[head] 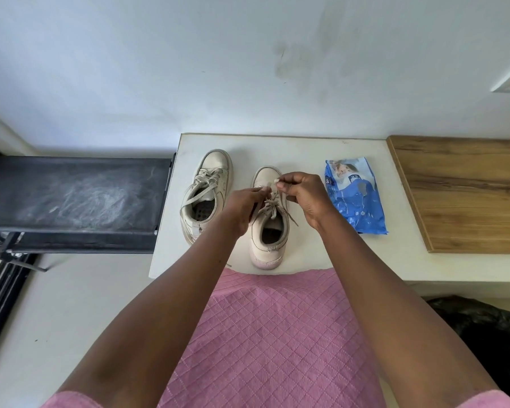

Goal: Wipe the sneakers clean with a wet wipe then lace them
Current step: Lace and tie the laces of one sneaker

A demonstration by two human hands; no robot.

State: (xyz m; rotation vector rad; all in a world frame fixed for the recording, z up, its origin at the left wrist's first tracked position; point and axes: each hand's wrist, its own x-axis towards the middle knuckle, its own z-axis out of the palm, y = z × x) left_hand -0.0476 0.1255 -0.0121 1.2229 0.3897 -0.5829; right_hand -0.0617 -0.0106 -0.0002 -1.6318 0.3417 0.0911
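Lacing stage, seen from above. The sneaker being laced (270, 231) stands in the middle of the desk (301, 151), heel close to the near edge and toe toward the far edge, so that its eyelets face me and both hands reach them evenly. My left hand (242, 207) hovers over the tongue, its fingers (258, 192) curled and pinching one run of the lace (270, 206) to keep it taut. My right hand (302, 195) is raised just beyond it, thumb and forefinger closed narrowly on the lace's free end, the other fingers folded under; I judge this grip is meant to aim the tip at an eyelet, though which eyelet I cannot tell. The lower crossings lie loose, so this shoe seems about half threaded. The second sneaker (206, 189) stands to the left, nearer the desk's left edge and farther back, apart from the first; its lace looks threaded but slack and untied. The wet wipe pack (355, 198) lies flat toward the right, beside the wooden board (460, 195), out of the working space, which suggests that wiping is finished. A dark fabric rack (71, 195) stands off the desk's left edge; my pink quilted garment (277, 334) meets the near edge.
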